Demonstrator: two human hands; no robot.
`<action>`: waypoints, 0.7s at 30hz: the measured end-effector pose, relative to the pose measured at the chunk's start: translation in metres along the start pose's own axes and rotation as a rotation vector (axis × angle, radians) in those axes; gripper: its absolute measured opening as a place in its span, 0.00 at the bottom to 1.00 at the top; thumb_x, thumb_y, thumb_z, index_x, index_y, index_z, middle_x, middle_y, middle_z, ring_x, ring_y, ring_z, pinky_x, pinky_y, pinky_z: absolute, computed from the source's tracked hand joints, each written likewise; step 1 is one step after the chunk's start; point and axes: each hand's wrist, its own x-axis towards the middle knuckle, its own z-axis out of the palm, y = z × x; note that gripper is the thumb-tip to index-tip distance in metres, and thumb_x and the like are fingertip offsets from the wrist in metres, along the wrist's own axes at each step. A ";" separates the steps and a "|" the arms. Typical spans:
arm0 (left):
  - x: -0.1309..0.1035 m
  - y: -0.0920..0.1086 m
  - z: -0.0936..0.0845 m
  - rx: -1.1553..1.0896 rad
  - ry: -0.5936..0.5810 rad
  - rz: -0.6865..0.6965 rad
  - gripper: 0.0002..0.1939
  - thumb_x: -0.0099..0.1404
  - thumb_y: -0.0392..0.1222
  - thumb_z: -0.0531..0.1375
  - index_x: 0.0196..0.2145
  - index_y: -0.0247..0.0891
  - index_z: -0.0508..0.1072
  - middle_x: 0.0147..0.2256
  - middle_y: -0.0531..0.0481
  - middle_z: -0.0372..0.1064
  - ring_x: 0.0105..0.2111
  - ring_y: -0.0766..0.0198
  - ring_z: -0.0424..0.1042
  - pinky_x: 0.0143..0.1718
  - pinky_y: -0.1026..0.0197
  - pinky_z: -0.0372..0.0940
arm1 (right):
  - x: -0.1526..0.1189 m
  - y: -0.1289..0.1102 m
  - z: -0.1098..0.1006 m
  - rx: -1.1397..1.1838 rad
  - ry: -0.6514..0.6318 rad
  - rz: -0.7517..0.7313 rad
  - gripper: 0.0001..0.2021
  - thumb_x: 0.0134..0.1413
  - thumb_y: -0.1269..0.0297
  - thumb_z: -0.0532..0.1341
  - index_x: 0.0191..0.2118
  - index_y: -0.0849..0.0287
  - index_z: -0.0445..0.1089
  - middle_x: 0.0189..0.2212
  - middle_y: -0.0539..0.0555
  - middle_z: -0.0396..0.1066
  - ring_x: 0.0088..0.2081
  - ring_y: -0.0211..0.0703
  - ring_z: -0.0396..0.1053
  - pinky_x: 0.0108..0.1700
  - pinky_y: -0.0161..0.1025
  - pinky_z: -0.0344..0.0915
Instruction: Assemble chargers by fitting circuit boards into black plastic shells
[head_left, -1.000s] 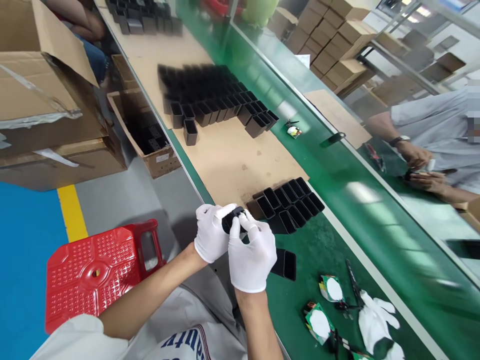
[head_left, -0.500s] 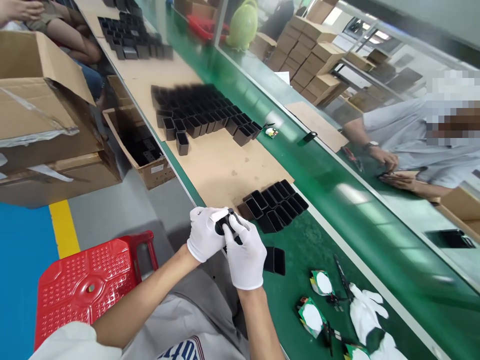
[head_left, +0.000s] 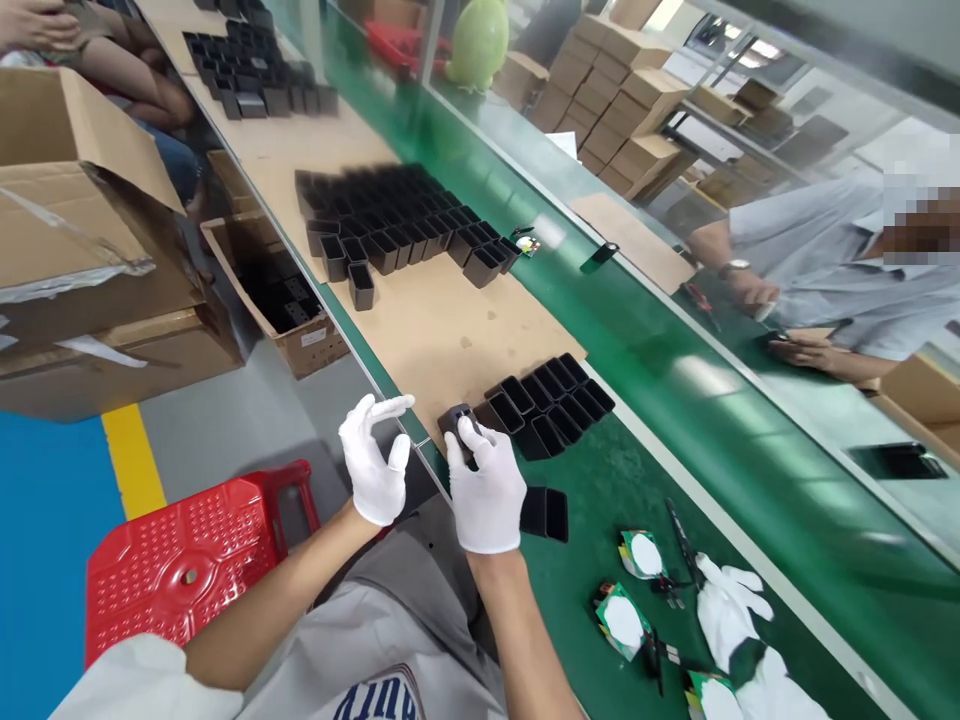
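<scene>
White gloves cover both hands. My right hand [head_left: 486, 490] grips a black case [head_left: 456, 418] at the near edge of the brown board [head_left: 450, 340]. Off to its left, my left hand [head_left: 375, 460] is raised by the table edge, fingers spread and holding nothing. Just beyond the right hand stands a group of open black cases [head_left: 555, 405], and two more cases [head_left: 546, 513] lie beside its wrist. Farther up the board is a large block of black cases [head_left: 397, 220].
Circuit boards with white discs [head_left: 624, 622] and spare white gloves [head_left: 724, 610] lie at the right. A red stool [head_left: 187, 570] and cardboard boxes [head_left: 75, 220] are at the left. Across the green belt [head_left: 645, 340] sits a person [head_left: 825, 270].
My left hand has let go of the black case and moved left, its fingers opening. The case in my right hand has come down towards the board's near edge.
</scene>
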 end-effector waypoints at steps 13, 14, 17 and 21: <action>-0.015 0.012 -0.008 0.169 -0.114 -0.004 0.22 0.79 0.49 0.60 0.65 0.43 0.63 0.53 0.39 0.79 0.53 0.50 0.80 0.56 0.40 0.74 | 0.005 0.000 -0.008 0.190 0.019 0.246 0.21 0.60 0.64 0.74 0.57 0.55 0.74 0.50 0.59 0.79 0.44 0.48 0.83 0.50 0.46 0.82; -0.016 0.013 -0.008 0.190 -0.124 -0.002 0.22 0.79 0.47 0.59 0.65 0.43 0.62 0.54 0.39 0.79 0.53 0.50 0.80 0.56 0.40 0.74 | 0.006 0.000 -0.008 0.200 0.018 0.261 0.22 0.59 0.65 0.74 0.57 0.55 0.73 0.51 0.59 0.78 0.44 0.48 0.83 0.50 0.46 0.82; -0.012 0.016 -0.005 0.266 -0.194 0.010 0.23 0.76 0.41 0.60 0.65 0.44 0.63 0.55 0.39 0.78 0.55 0.49 0.79 0.59 0.38 0.70 | 0.007 0.000 -0.009 0.227 0.016 0.281 0.27 0.57 0.65 0.75 0.60 0.55 0.70 0.51 0.59 0.77 0.43 0.48 0.83 0.49 0.47 0.82; 0.008 0.022 0.002 0.350 -0.440 0.045 0.34 0.64 0.33 0.67 0.66 0.46 0.65 0.61 0.41 0.78 0.60 0.45 0.77 0.67 0.33 0.61 | 0.008 0.004 -0.013 0.263 0.002 0.249 0.30 0.59 0.68 0.74 0.65 0.54 0.67 0.52 0.59 0.77 0.48 0.49 0.83 0.53 0.48 0.81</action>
